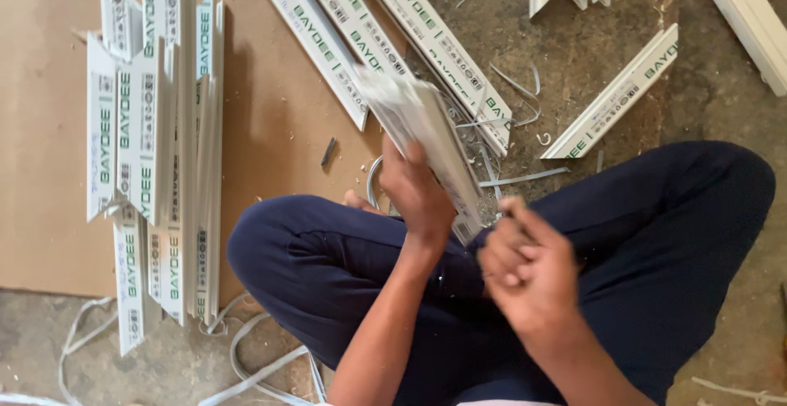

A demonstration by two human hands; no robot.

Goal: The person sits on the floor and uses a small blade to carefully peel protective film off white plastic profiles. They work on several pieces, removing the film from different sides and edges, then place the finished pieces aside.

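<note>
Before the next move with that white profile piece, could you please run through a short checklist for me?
1. Left hand grips the white profile piece: ok.
2. Right hand on the piece's near end: cannot tell; it is curled close beside it.
3. Piece sharply seen: not ok, it is blurred.
4. Stack of white profiles lying on the cardboard sheet, apart from the hands: ok.
5. Floor about the knees free of scrap: not ok, plastic strips and shavings lie there.

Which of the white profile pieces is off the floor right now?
The blurred piece gripped by the left hand, tilted above the lap. The others lie flat: the stack on the cardboard, the long ones above, the short one at right.
</note>
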